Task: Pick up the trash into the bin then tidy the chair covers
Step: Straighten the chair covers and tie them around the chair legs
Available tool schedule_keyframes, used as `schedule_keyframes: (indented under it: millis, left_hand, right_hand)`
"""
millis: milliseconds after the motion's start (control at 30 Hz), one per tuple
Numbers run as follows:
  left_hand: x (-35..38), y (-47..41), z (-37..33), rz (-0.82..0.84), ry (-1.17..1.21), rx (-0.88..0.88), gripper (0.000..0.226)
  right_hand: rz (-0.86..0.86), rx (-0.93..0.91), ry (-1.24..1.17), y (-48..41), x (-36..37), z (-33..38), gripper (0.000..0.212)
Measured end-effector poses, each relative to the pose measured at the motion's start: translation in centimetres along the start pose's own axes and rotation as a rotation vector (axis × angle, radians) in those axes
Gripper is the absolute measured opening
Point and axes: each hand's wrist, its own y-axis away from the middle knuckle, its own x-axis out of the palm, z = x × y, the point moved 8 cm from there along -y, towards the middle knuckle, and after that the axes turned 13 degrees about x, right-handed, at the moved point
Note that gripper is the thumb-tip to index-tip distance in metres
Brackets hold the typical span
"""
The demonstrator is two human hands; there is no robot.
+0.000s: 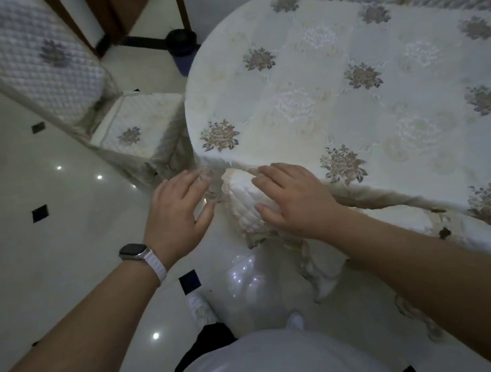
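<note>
Both hands are on one chair cover (247,203) by the near edge of the table (378,91). Left hand (178,212) is spread open, with its fingertips touching the frilly edge of the cover. Right hand (296,199) curls over the top of the cover, with its thumb on the near side. The cover's top sits just under the table edge. Shiny floor (64,231) lies wide on the left. One more covered chair (138,124) stands on the left. One dark bin (182,49) stands far behind the table.
</note>
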Motion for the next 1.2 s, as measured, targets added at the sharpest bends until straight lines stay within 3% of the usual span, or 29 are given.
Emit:
schedule_keyframes:
  millis: [367, 733, 1200]
  left_hand:
    - [-7.1, 8.6, 17.8, -0.085, -0.136, -0.071, 0.041]
    - [-14.5, 19.3, 32.2, -0.14, -0.22, -0.307, 0.041]
    - [-17.7, 24.1, 46.8, -0.071, -0.346, -0.587, 0.041]
  right_hand:
    - [0.107, -0.133, 0.098, -13.4, 7.5, 17.2, 0.047]
    - [0.151, -0.348, 0.079, -23.6, 13.7, 34.3, 0.05]
    - [0.071, -0.6, -0.108, -36.7, 22.7, 45.4, 0.048]
